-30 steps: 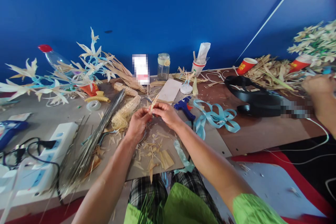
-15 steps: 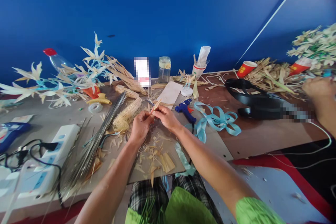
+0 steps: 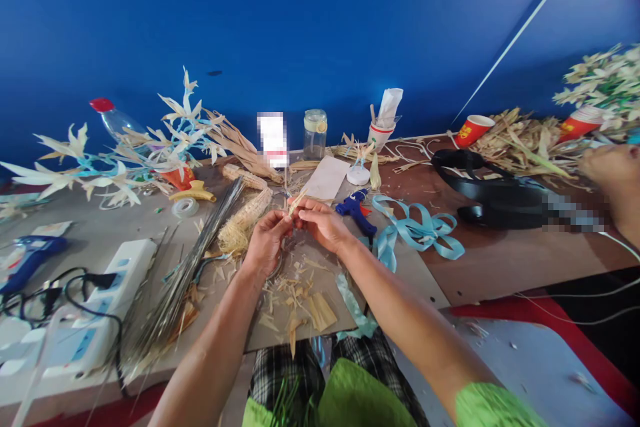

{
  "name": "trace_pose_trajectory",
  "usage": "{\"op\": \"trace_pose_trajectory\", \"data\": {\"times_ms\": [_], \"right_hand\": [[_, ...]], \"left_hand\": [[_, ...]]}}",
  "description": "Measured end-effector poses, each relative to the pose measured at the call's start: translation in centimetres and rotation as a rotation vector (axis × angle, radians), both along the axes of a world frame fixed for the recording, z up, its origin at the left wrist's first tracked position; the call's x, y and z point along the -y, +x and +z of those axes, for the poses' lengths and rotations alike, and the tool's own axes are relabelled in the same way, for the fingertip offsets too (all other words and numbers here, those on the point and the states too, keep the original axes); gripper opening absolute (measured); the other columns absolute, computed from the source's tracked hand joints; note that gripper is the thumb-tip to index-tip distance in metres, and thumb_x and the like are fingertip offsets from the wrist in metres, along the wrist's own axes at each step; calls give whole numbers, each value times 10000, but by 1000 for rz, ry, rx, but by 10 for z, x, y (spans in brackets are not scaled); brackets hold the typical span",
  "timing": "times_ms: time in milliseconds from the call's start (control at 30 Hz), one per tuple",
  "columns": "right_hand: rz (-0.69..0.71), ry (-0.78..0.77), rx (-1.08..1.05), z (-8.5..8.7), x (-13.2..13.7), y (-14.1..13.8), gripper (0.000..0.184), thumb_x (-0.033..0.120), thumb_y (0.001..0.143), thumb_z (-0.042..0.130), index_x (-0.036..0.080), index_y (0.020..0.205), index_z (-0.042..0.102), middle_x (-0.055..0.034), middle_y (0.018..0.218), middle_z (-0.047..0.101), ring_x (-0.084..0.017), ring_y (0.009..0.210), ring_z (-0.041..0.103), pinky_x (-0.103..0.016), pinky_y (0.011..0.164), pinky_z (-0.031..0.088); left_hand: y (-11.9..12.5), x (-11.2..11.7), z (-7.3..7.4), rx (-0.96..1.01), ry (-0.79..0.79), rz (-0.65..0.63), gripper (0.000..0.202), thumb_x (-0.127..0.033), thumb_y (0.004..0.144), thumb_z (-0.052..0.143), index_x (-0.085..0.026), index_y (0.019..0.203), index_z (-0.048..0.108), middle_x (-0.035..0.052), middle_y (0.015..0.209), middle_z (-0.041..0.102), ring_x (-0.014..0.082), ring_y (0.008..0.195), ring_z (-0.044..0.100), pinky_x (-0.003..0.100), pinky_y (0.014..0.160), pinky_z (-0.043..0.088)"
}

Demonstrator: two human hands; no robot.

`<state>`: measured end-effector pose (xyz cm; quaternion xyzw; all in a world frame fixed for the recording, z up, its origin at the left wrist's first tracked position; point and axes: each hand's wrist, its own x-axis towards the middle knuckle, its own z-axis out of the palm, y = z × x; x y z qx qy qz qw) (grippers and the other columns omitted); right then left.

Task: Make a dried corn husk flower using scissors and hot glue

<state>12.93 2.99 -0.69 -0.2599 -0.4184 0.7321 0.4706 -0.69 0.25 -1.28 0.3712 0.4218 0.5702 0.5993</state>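
- Close to the person, bits of dry husk (image 3: 320,311) lie all over the front of the worktop (image 3: 500,270). I think they are trimmings, so some cutting or tearing looks done.
- The left hand (image 3: 269,240) has its grip squeezed tight, thumb to finger, on a thin strip of husk (image 3: 296,204).
- The right hand (image 3: 323,221) is curled, with its fingertips right by the strip. I cannot tell if its grip is pinching too.
- The strip is held up over the middle of the worktop. It looks like one small piece, not part of a flower, so shaping it seems only partly done.
- Just left of the hands lie a bundle of thin wires (image 3: 200,240) and a corn cob (image 3: 245,220).
- To the right are a blue glue gun (image 3: 356,210) and a loopy blue ribbon (image 3: 415,230). No hand is on them, so any gluing or wrapping of this piece looks not yet done.
- Farther back, a leafy flower branch (image 3: 107,163) on the left looks nearly made.
- Far right, a big husk pile (image 3: 515,140) lies unused, near a full flower bunch (image 3: 600,80).
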Motion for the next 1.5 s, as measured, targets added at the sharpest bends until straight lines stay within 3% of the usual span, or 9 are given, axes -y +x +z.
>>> {"op": "trace_pose_trajectory", "data": {"times_ms": [100,300,533,700,833,1033,1267,1500], "right_hand": [[-30,34,-1,4,0,5,317,353,672,689,185,940,666,7,759,614,-100,621,494,-247,644,394],[-205,131,183,-4,-5,2,290,425,716,671,167,616,584,29,578,517,-86,559,434,-238,589,339],[-241,133,188,-3,-5,3,274,394,716,667,169,592,572,42,552,481,-74,531,400,-232,551,306],[-192,176,213,2,-1,1,207,342,641,725,168,657,614,11,725,605,-82,599,454,-229,584,354],[-169,87,184,3,-1,1,187,313,616,727,165,698,648,28,632,582,-80,555,456,-226,557,351],[-31,-177,-4,5,-4,4,260,364,599,749,145,679,634,22,561,571,-73,466,464,-234,501,365],[-87,-344,-17,4,-2,-2,291,328,571,739,167,553,497,71,441,461,-39,387,339,-208,439,350],[-130,-392,-31,-1,-1,-11,382,410,583,738,189,540,429,88,405,383,-36,367,268,-209,417,321]], "left_hand": [[0,1,1,-82,26,24,215,-305,646,755,-158,696,606,-27,573,546,71,523,456,208,538,352],[2,3,0,-241,82,-1,205,-337,669,721,-167,733,627,-5,655,575,90,562,456,226,559,364],[1,2,-2,-364,141,39,147,-307,718,669,-168,725,621,-33,581,506,85,536,416,218,528,318],[1,2,1,-363,162,60,164,-327,722,665,-168,731,624,-25,589,529,94,548,432,222,550,341],[1,2,0,-358,170,62,166,-325,705,676,-169,717,621,-25,593,526,97,553,428,223,551,338],[1,1,-2,-385,191,78,153,-316,708,666,-172,696,616,-21,586,522,110,566,445,230,573,349],[4,4,1,-454,265,37,88,-250,728,633,-169,692,634,-4,660,562,124,652,483,232,661,383],[7,6,3,-380,208,1,111,-280,712,656,-171,707,636,6,677,595,137,660,531,250,687,417]]}}
